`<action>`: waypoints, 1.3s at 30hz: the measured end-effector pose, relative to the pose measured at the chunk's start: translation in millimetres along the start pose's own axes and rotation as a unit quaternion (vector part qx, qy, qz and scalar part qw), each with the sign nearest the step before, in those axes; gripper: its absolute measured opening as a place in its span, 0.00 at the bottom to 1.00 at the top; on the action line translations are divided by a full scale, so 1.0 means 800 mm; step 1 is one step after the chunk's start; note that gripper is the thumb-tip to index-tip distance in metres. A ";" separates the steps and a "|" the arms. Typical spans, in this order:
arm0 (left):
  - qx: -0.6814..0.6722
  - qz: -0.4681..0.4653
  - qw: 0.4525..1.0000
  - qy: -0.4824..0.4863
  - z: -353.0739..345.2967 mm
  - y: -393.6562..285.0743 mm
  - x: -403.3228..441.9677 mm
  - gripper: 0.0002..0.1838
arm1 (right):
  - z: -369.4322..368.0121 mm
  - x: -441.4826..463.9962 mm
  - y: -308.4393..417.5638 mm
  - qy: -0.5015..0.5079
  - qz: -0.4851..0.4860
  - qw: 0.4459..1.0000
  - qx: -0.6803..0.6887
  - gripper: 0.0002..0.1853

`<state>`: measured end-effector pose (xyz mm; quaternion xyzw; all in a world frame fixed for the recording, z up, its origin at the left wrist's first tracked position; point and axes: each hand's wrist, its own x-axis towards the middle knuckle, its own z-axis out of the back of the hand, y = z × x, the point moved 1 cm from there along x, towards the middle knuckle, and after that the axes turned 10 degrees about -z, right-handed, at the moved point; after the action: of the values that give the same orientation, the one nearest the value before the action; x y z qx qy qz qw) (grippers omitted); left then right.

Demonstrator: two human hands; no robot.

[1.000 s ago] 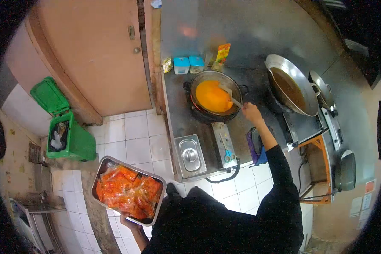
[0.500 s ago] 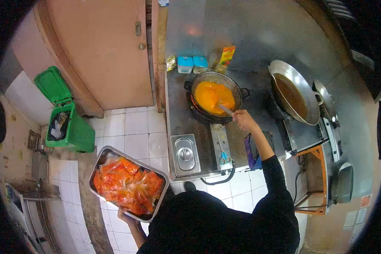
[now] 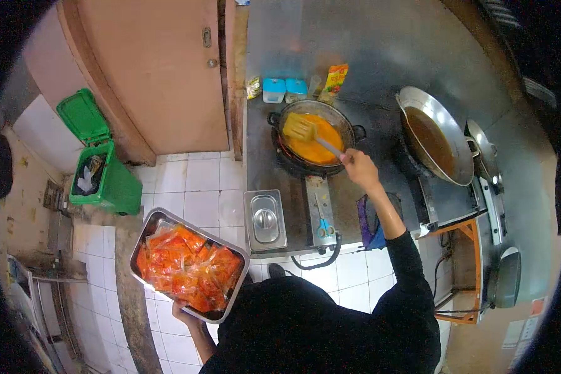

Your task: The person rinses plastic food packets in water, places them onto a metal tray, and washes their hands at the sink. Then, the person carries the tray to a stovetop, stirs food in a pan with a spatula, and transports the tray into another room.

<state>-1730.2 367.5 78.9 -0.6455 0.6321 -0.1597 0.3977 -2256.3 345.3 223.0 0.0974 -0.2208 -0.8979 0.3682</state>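
My right hand [image 3: 360, 167] is closed around the handle of a slotted spatula [image 3: 301, 129]. The spatula's yellowish, sauce-coated head shows at the left side of a dark two-handled wok [image 3: 349, 118], above the orange sauce [image 3: 324, 148]. In my left hand [image 3: 184, 313] is the near edge of a metal tray [image 3: 153, 219], held beside the stove and slightly slanted. Clear plastic packets [image 3: 190, 265] with orange-red contents fill the tray. My left fingers are partly hidden beneath it.
A large metal wok [image 3: 439, 103] of brown liquid sits to the right. Blue-handled scissors [image 3: 324, 227], a lidded steel container [image 3: 265, 219] and a purple-black cloth [image 3: 373, 234] are near the counter's front. Blue-lidded boxes [image 3: 274, 91] stand behind. An open green bin [image 3: 115, 187] stands left.
The spatula's head has come up out of the sauce and moved to the wok's left side, now visible. My left hand still carries the tray, nearly unmoved.
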 end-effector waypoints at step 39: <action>-0.029 -0.049 0.996 -0.064 -0.009 -0.008 -0.012 0.36 | -0.032 0.065 -0.029 0.193 -0.024 0.978 0.079 0.10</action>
<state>-1732.6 373.6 90.8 -0.6956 0.5777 -0.1189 0.4102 -2299.2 315.3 189.0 0.3033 -0.2133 -0.8504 0.3733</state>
